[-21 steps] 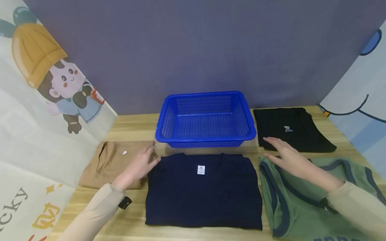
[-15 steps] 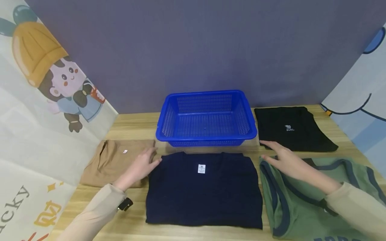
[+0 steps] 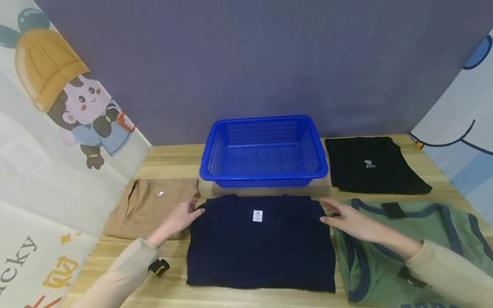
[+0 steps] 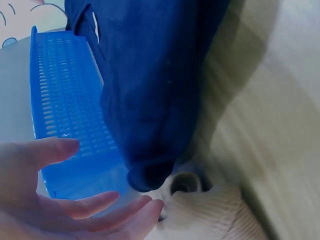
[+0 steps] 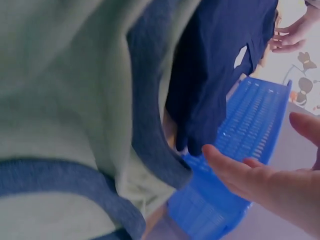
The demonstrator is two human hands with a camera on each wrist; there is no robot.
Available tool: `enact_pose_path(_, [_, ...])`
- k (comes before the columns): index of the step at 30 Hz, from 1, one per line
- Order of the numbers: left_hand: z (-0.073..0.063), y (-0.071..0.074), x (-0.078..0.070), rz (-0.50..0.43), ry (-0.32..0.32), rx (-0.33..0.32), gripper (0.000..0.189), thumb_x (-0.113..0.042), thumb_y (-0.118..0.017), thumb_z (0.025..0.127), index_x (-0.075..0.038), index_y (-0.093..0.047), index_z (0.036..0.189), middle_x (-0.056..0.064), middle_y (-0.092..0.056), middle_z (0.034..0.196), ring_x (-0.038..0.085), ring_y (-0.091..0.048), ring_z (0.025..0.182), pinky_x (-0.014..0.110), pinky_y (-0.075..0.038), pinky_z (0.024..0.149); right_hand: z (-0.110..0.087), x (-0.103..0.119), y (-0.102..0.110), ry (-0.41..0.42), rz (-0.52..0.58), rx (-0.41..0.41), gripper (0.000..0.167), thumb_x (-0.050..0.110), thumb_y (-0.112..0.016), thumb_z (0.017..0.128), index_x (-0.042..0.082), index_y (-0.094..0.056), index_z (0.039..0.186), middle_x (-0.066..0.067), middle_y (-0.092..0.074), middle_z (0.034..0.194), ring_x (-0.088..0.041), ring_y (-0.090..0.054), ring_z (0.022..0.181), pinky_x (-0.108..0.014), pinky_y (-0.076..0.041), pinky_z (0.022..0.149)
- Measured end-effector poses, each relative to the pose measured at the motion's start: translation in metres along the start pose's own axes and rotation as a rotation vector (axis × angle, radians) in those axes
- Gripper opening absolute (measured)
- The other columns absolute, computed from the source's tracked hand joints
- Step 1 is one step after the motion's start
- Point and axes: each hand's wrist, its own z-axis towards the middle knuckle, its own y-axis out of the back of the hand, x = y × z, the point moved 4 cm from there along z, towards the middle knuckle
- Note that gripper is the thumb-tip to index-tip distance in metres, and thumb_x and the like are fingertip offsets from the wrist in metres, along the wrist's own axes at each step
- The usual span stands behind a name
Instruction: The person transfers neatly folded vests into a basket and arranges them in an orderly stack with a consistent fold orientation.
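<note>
A folded navy T-shirt with a white label lies flat at the middle front of the table. My left hand is at its upper left corner, thumb and fingers apart; in the left wrist view the fingers hold nothing. At the shirt's upper right corner is my right hand, thumb and fingers spread. In the right wrist view its index fingertip appears close to the shirt's edge; I cannot tell if it touches. Beneath my right forearm lies a folded green garment with grey-blue trim.
Behind the navy shirt stands a blue plastic basket with perforated walls. A folded brown garment lies to the left, partly behind my left hand. At the back right is a folded black garment. A grey wall rises behind the table.
My right hand has moved left and slightly toward me, from over the green garment to the navy shirt's right corner. My left hand has lowered slightly at the left corner.
</note>
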Motion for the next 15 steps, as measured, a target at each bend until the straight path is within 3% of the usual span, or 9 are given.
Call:
enact_pose_path(5, [-0.001,-0.006,0.007,-0.024,0.058,0.035,0.055,-0.02,-0.053,0.087,0.014,-0.034,0.126,0.035,-0.047,0.115,0.043,-0.046,0.107,0.05,-0.039,0.089,0.002,-0.004,-0.007,-0.052,0.02,-0.008,0.066,0.028,-0.051,0.089,-0.011,-0.022,0.133,-0.035,-0.029,0.13,-0.049,-0.034,0.115,-0.052,-0.041,0.084])
enact_pose_path(13, [-0.002,-0.011,0.01,-0.112,0.077,0.085,0.062,-0.019,-0.052,0.087,0.021,-0.025,0.126,0.04,-0.035,0.123,0.047,-0.036,0.114,0.051,-0.033,0.095,0.005,-0.014,-0.015,-0.103,0.08,0.005,0.069,0.025,-0.051,0.089,-0.013,-0.015,0.134,-0.04,-0.028,0.127,-0.052,-0.032,0.114,-0.053,-0.04,0.085])
enact_pose_path(15, [-0.003,-0.012,0.01,-0.132,0.088,0.092,0.064,-0.019,-0.053,0.086,0.022,-0.023,0.127,0.041,-0.033,0.124,0.047,-0.039,0.112,0.049,-0.037,0.092,0.006,-0.016,-0.018,-0.137,0.099,0.013,0.071,0.026,-0.052,0.089,-0.014,-0.014,0.133,-0.04,-0.029,0.125,-0.051,-0.033,0.113,-0.05,-0.043,0.083])
